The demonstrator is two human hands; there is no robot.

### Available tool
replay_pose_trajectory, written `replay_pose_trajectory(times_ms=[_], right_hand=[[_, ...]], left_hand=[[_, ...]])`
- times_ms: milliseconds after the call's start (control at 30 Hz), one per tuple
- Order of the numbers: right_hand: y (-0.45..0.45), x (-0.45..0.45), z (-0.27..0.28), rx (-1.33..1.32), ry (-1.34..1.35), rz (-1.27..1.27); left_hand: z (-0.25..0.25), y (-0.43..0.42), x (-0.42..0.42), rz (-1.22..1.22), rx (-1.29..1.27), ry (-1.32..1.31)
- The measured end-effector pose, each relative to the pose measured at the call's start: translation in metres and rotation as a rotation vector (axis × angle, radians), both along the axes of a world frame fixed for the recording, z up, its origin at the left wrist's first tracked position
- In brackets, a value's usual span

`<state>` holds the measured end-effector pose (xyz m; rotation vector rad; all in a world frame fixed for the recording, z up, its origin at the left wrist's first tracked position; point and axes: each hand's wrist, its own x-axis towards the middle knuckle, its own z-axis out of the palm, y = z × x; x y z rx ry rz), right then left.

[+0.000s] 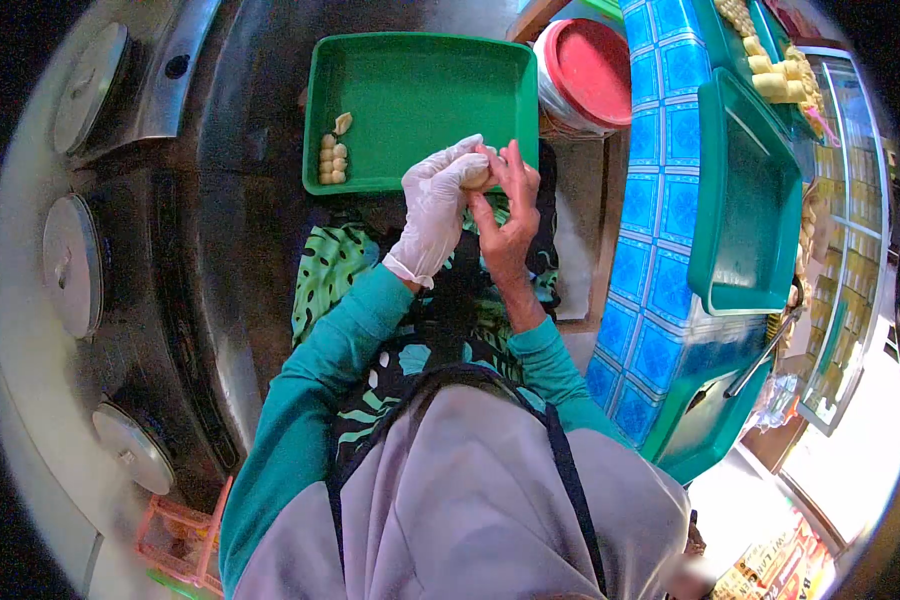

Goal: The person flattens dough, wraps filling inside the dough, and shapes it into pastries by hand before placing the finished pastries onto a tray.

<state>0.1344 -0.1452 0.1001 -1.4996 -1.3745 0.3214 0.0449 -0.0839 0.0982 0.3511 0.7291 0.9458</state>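
Observation:
Over the near edge of a green tray (420,110), my two hands meet around a small pale piece of dough (482,178), mostly hidden by the fingers. My left hand (438,195), in a white glove, is closed on it, thumb on top. My bare right hand (510,205) presses the same piece from the other side, thumb and fingers around it. Several small dough balls (332,165) sit in rows in the tray's near left corner. A flatter, pointed piece of dough (343,123) lies just beyond them.
Left is a dark metal counter with round lids (72,265). A bucket with a red lid (590,75) stands behind the tray. On the right, a blue tiled-pattern table (655,210) carries another green tray (745,200) and pale dough pieces (775,80). A glass case (850,230) stands beyond.

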Motion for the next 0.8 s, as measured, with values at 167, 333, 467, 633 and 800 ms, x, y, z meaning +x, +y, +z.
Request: replay_pose_trajectory(times_ms=[167, 333, 467, 633, 800], right_hand=[[0.009, 0.002, -0.006, 0.022, -0.022, -0.031], [0.02, 0.023, -0.011, -0.058, 0.02, 0.063], [0.021, 0.019, -0.004, -0.038, 0.131, -0.044], [0.01, 0.018, -0.013, -0.021, 0.091, 0.03], [0.01, 0.01, -0.017, -0.031, 0.284, 0.054]], left_hand=[[-0.008, -0.002, 0.002, 0.01, -0.027, -0.063], [-0.005, 0.008, -0.004, -0.095, -0.142, -0.178], [-0.001, 0.011, -0.013, -0.209, -0.206, -0.272], [-0.022, 0.008, -0.01, -0.091, -0.143, -0.405], [-0.014, 0.009, -0.008, -0.029, -0.321, -0.478]])
